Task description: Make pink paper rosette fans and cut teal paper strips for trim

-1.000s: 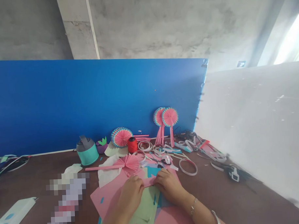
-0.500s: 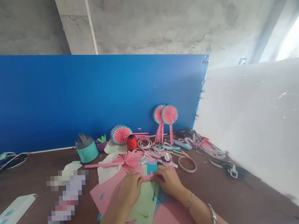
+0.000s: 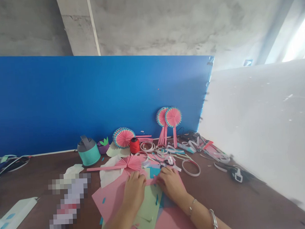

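Pink paper strip (image 3: 151, 181) between both hands (image 3: 135, 188) (image 3: 170, 184), an end in each one's grip (pale green sheet (image 3: 148, 205) beneath).

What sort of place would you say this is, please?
Probably a craft workroom, though I can't be certain: pleated paper fans stand before a blue partition, and coloured sheets are spread on the brown table.

Single head-worn view, forward and down, across brown table (image 3: 235, 205), facing blue partition (image 3: 91, 93)
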Action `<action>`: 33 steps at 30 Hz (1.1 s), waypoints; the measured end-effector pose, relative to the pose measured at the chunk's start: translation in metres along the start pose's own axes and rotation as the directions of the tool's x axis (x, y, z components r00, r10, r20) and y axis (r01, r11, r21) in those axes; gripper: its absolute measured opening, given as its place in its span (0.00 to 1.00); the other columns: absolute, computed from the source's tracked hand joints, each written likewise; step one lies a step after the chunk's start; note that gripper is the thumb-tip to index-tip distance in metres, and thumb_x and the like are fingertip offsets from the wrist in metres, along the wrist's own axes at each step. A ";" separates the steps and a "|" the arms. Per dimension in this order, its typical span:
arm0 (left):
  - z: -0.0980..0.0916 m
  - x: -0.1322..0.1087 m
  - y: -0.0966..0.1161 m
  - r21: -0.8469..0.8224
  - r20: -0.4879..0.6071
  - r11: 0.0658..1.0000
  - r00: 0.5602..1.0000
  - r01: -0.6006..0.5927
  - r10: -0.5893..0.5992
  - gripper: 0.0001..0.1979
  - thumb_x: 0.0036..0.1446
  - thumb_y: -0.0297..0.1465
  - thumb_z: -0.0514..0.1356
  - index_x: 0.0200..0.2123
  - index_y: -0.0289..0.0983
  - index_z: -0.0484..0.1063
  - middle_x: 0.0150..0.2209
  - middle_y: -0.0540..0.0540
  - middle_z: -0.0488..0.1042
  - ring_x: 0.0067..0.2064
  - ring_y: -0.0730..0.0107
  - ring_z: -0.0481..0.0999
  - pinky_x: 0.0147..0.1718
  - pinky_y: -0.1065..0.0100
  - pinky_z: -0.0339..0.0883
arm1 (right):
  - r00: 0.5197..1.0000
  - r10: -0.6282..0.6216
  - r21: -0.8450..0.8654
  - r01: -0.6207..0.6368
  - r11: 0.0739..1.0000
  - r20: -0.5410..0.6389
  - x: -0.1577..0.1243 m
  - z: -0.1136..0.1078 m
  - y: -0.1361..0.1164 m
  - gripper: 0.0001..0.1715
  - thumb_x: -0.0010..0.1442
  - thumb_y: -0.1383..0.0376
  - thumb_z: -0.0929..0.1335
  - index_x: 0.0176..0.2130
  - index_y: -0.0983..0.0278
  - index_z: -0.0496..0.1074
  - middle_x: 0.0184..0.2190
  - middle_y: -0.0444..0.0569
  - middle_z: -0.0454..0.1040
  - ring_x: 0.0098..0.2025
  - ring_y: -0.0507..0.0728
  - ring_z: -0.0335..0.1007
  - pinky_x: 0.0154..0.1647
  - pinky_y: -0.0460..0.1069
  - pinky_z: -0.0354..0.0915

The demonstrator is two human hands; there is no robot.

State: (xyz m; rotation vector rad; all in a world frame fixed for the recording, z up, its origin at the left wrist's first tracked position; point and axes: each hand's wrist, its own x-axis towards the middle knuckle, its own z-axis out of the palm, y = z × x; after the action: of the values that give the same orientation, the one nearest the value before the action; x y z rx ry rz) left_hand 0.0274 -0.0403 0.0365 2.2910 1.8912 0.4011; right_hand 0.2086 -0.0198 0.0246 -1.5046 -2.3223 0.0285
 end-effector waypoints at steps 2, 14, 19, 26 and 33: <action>0.007 0.000 0.002 0.053 -0.014 0.997 0.999 -0.048 0.049 0.14 0.63 0.25 0.49 0.38 0.39 0.75 0.43 0.43 0.73 0.48 0.59 0.70 0.46 0.61 0.60 | 0.996 -0.085 -0.110 0.082 0.991 -0.023 -0.001 0.002 -0.002 0.08 0.62 0.67 0.67 0.32 0.61 0.76 0.36 0.49 0.75 0.42 0.58 0.66 0.39 0.52 0.52; 0.026 -0.018 0.021 0.240 0.081 0.971 0.997 -0.001 -0.019 0.28 0.58 0.18 0.48 0.59 0.43 0.66 0.45 0.35 0.72 0.45 0.52 0.72 0.36 0.62 0.69 | 0.969 -0.214 -0.225 0.237 0.945 0.123 -0.011 0.015 -0.010 0.11 0.56 0.75 0.66 0.37 0.65 0.76 0.33 0.52 0.77 0.34 0.58 0.71 0.38 0.52 0.56; 0.011 -0.031 0.008 0.293 0.113 0.954 0.988 0.069 -0.106 0.26 0.57 0.15 0.47 0.56 0.34 0.69 0.46 0.30 0.73 0.46 0.51 0.76 0.43 0.59 0.70 | 0.978 -0.188 -0.246 0.204 0.948 0.085 -0.014 0.016 -0.006 0.13 0.55 0.77 0.65 0.33 0.64 0.76 0.32 0.50 0.78 0.37 0.59 0.70 0.40 0.53 0.56; 0.001 -0.037 -0.017 0.313 0.153 0.942 0.973 0.121 -0.175 0.22 0.53 0.12 0.48 0.45 0.30 0.75 0.45 0.30 0.75 0.44 0.53 0.78 0.40 0.62 0.71 | 0.987 -0.093 -0.279 0.128 0.952 0.135 -0.011 0.015 -0.005 0.13 0.57 0.78 0.65 0.34 0.66 0.77 0.33 0.52 0.78 0.36 0.59 0.72 0.37 0.52 0.58; -0.011 -0.023 -0.014 0.283 0.170 0.959 0.984 0.010 -0.060 0.22 0.55 0.15 0.47 0.44 0.34 0.75 0.45 0.34 0.75 0.45 0.54 0.77 0.41 0.59 0.70 | 0.953 -0.292 -0.306 0.303 0.903 0.081 0.000 0.018 0.013 0.11 0.57 0.77 0.66 0.29 0.64 0.75 0.28 0.48 0.76 0.31 0.55 0.69 0.33 0.51 0.53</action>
State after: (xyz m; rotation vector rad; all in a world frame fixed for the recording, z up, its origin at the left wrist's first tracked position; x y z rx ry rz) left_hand 0.0069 -0.0602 0.0400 2.3637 2.0039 -0.0834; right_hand 0.2148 -0.0108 0.0051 -1.2671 -2.6568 -0.4209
